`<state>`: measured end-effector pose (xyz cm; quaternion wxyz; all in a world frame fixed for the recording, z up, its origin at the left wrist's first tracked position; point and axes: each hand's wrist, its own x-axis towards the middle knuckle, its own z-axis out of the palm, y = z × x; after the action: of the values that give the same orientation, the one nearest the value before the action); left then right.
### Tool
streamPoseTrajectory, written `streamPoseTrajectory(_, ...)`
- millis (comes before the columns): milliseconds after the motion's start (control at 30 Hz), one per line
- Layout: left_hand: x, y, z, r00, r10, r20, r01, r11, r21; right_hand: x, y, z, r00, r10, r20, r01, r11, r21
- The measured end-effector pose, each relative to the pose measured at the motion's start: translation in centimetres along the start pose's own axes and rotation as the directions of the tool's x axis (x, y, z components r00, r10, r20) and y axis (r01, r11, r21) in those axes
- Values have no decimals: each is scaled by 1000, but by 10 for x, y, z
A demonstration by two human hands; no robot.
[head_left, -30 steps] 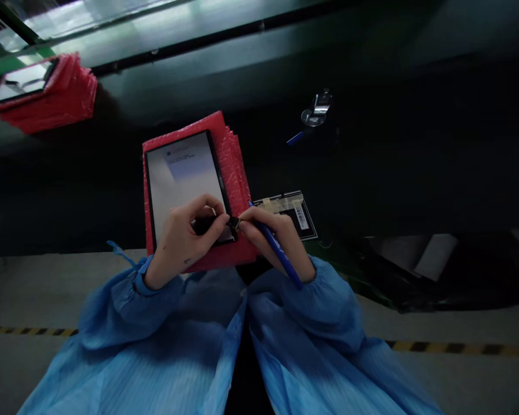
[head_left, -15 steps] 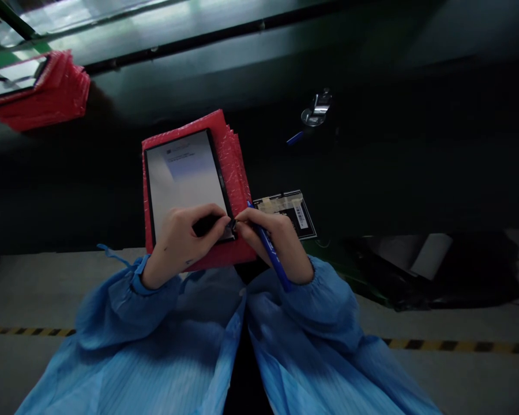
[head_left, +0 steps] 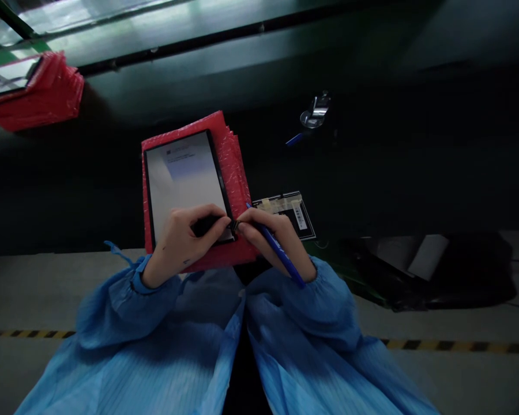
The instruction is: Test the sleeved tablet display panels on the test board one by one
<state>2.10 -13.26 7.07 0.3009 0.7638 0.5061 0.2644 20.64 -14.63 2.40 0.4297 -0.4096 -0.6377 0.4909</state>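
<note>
A flat screen panel (head_left: 184, 178) with a pale face and dark border lies on a stack of red bubble-wrap sheets (head_left: 232, 158). Over its lower right corner, my left hand (head_left: 184, 239) is closed in a pinch on a small dark strip (head_left: 234, 225), perhaps a flex cable. My right hand (head_left: 277, 230) meets it from the other side, its fingertips pressed together at the same strip. A blue pen (head_left: 283, 259) lies held in the right hand, slanting back toward the wrist. The fingers partly hide the strip, so its exact kind is unclear.
Right of the stack lies a black panel (head_left: 308, 230) with tan tape and a barcode label. Farther back are a clear round object (head_left: 313, 118) and a blue pen cap-like piece (head_left: 294, 139). Another red stack (head_left: 47, 95) stands at far left. A dark bag (head_left: 467, 276) is at lower right.
The pen's rear end has swung right as my right hand turned slightly. The fingertips of both hands stay at the panel's corner, with more of the dark strip showing between them.
</note>
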Motion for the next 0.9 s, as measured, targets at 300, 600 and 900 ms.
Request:
streamPoseTrajectory(300,-2,-3,3,1000,24,-18,-23,998,53,0,3,1,1000,-17,-7,17,1000,-22)
streamPoseTrajectory(600,0,-4,3,998,55,19,-56,996,69,1,1,0,1000,-9,16,9,998,-57)
streamPoseTrajectory(900,1,-2,-1,997,44,67,-48,998,46,2,7,-5,995,-42,89,47,998,-48)
